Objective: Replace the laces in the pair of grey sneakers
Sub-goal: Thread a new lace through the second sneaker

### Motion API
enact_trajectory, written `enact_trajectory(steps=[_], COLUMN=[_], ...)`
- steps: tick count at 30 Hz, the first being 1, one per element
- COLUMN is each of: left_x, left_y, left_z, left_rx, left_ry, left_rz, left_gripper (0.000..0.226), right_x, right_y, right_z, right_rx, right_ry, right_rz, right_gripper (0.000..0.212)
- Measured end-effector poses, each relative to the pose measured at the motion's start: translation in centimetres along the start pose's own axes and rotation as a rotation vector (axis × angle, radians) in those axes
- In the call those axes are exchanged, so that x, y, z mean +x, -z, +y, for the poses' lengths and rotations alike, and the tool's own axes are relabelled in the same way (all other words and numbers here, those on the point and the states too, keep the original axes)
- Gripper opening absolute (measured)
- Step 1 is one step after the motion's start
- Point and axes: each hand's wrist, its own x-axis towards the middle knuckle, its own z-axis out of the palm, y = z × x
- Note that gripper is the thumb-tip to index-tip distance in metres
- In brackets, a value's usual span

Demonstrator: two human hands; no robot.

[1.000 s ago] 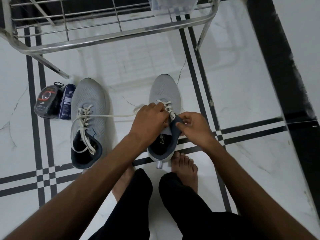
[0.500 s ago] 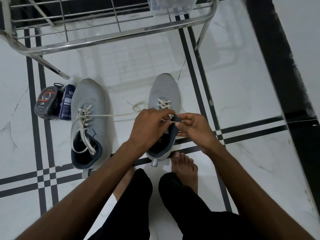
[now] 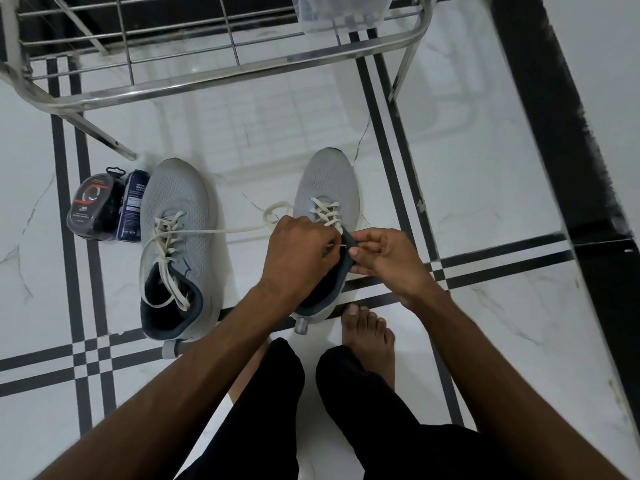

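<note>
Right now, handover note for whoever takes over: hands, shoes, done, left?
Left hand pinches the lace at the right sneaker's upper eyelets.
Right hand pinches its tongue or collar edge.
Left sneaker stands apart with its cream lace loose.
A packet and a bottle lie beside it.
Done: right lace freed at the top.
Left: strip both old laces, thread new ones.

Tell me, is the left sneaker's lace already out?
No, the left sneaker is still threaded with its cream lace, whose loose ends trail into the collar.
</note>
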Motion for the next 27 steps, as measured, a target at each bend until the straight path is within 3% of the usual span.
enact_trajectory(steps=[10,15,17,19,21,24,27], left_x=[0.0,-0.9,-1.4,-2.2,-2.9,-4.0,-4.6], left_y=[0.0,-0.6,-0.9,-1.1,-1.0,-1.1,-1.3], left_z=[0.5,-0.4,-0.7,-1.2,-2.1,-3.4,-3.9], left_rx=[0.004,-0.017,-0.040,-0.067,-0.124,-0.321,-0.417], left_ry=[-0.064,-0.016,0.000,0.074,0.191,0.352,0.395], left_rz=[0.012,0.065,0.109,0.111,0.163,0.265,0.273], left_gripper=[0.012,0.010,0.010,0.045,0.067,0.061,0.052], right_x=[0.0,0.1,0.3,0.7,0.8,0.2,-0.7], right_y=[-0.1,0.2,0.1,-0.4,-0.8,0.4,3.7], right_z=[0.0,0.4,0.8,1.1,1.4,2.6,4.8], right_rx=[-0.120,0.023,-0.109,-0.360,-0.550,-0.550,-0.507], right_ry=[0.055,0.025,0.065,0.158,0.228,0.220,0.032], right_rz=[-0.032,-0.065,-0.017,0.036,0.097,0.209,0.391], right_gripper=[0.027,0.018,0.011,0.009,0.017,0.020,0.016])
